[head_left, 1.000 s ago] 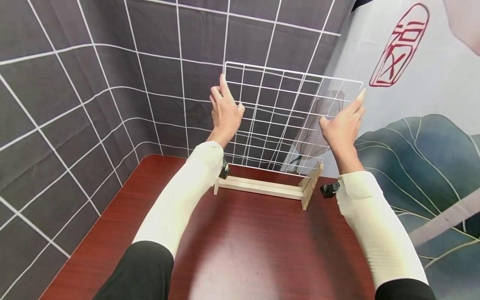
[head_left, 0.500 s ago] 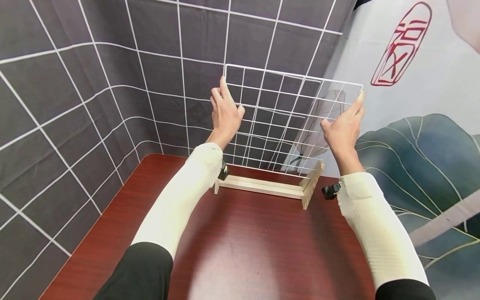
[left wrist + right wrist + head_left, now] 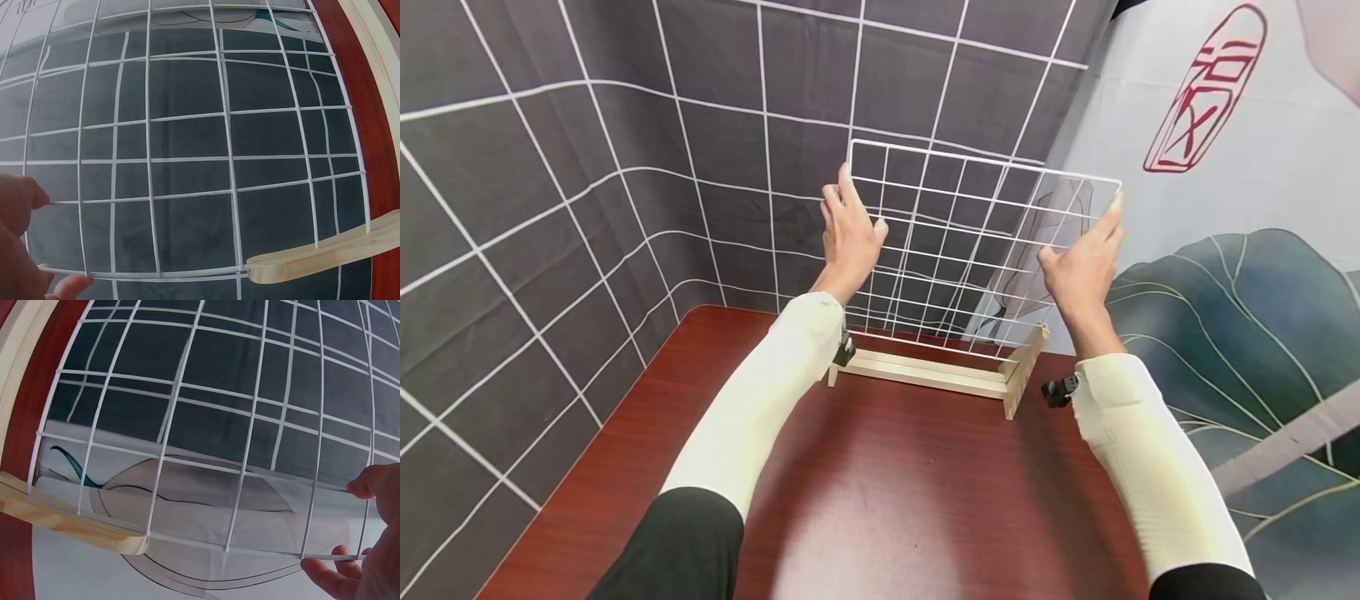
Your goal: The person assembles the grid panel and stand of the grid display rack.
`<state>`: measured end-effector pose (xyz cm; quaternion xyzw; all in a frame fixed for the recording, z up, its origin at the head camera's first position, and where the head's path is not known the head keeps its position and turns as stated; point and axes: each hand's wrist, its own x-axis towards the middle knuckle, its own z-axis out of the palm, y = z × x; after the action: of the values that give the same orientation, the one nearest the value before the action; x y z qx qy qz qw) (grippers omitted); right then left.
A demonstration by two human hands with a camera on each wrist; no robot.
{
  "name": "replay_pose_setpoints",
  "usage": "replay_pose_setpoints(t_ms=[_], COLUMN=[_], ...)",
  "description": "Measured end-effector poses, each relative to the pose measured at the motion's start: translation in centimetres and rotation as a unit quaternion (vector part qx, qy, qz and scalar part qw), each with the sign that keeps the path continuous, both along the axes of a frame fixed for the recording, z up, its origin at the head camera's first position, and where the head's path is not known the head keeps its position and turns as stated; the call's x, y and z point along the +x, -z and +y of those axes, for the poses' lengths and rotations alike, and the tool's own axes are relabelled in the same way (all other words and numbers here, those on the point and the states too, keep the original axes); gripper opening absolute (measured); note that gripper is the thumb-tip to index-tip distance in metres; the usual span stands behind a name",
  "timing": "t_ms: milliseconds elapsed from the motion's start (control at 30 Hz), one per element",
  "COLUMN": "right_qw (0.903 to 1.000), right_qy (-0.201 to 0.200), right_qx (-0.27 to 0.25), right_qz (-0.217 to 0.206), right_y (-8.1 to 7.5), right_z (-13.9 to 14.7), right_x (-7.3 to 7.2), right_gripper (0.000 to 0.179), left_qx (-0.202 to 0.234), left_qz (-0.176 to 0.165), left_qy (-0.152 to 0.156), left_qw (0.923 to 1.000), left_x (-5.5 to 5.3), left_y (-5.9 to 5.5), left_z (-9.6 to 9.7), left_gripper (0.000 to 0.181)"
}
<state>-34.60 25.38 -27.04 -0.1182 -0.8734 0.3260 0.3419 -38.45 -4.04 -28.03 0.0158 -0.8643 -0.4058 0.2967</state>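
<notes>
A white wire grid panel (image 3: 985, 161) stands tilted above a light wooden stand (image 3: 925, 373), its bottom edge close over the crossbar. My left hand (image 3: 852, 240) grips the panel's left edge near the top, thumb in front and fingers along the outer wire. Opposite it, my right hand (image 3: 1084, 267) holds the right edge the same way. In the left wrist view, the side wire meets a rounded wooden end piece (image 3: 312, 255). The right wrist view shows the other end piece (image 3: 81, 526) overlapping the panel's lower corner. My left forearm partly hides the stand's left end.
The stand rests toward the back of a reddish-brown table (image 3: 880, 500). Behind it hangs a dark grey cloth (image 3: 715, 142) with white grid lines. A white cloth (image 3: 1120, 125) printed with a red seal and blue-green leaves hangs at the right.
Both hands have moved slightly down with the grid panel, so its top edge sits lower. The wooden stand has stayed in place.
</notes>
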Motion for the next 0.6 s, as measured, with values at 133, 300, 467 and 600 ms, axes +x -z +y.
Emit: replay_pose_setpoints(t_ms=[133,300,467,600], right_qw=[0.9999,1.0000,0.9999,0.9998], right_qy=[-0.003,-0.004,-0.004,-0.005], right_qx=[0.005,0.003,0.006,0.008], right_qz=[0.009,0.007,0.010,0.019], right_y=[0.5,1.2,1.7,2.2], right_z=[-0.1,-0.1,-0.1,-0.1], right_x=[0.1,0.2,0.3,0.2], right_gripper=[0.111,0.113,0.113,0.112], left_qx=[0.008,0.014,0.013,0.006], left_qz=[0.000,0.000,0.009,0.015], left_qy=[0.002,0.005,0.009,0.005], left_qw=[1.0000,0.9999,0.9998,0.9999], left_x=[0.1,0.2,0.2,0.2], left_y=[0.6,1.5,2.1,2.5], left_z=[-0.2,-0.3,-0.4,-0.5], left_gripper=[0.097,0.095,0.095,0.095])
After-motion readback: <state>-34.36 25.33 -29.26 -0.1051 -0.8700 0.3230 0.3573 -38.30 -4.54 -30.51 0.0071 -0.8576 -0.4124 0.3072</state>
